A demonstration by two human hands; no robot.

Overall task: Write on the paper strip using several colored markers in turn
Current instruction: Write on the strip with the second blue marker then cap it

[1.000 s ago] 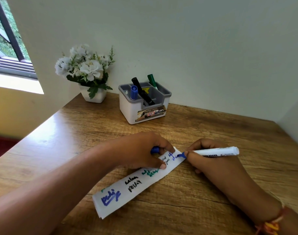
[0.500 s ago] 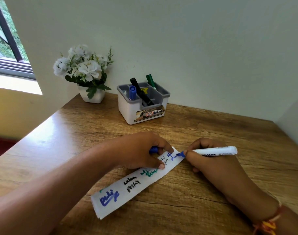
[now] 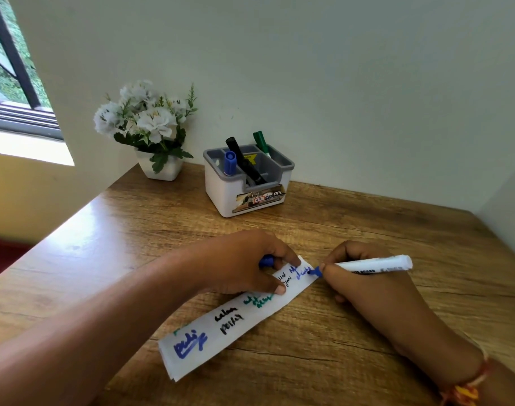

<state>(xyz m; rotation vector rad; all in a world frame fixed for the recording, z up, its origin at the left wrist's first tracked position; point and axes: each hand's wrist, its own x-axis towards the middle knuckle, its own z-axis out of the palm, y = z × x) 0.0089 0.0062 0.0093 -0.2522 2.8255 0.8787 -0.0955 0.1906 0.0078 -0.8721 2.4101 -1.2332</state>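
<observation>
A white paper strip (image 3: 235, 323) lies diagonally on the wooden desk (image 3: 338, 230), with blue, black and green words on it. My right hand (image 3: 364, 282) grips a white marker (image 3: 376, 263) whose blue tip touches the strip's far right end. My left hand (image 3: 244, 265) presses the strip down with thumb and fingertips and holds the blue cap (image 3: 266, 261) in its fingers. A white and grey holder (image 3: 247, 183) at the back contains a blue marker (image 3: 230, 162), a black marker (image 3: 244, 164) and a green marker (image 3: 260, 142).
A white pot of white flowers (image 3: 151, 130) stands at the desk's back left corner. Walls close the desk at the back and right. A window (image 3: 13, 68) is at the far left. A red and yellow thread band (image 3: 467, 388) circles my right wrist.
The marker tip has crept slightly right along the strip's end, leaving more blue writing there. My left hand stays on the strip with the cap.
</observation>
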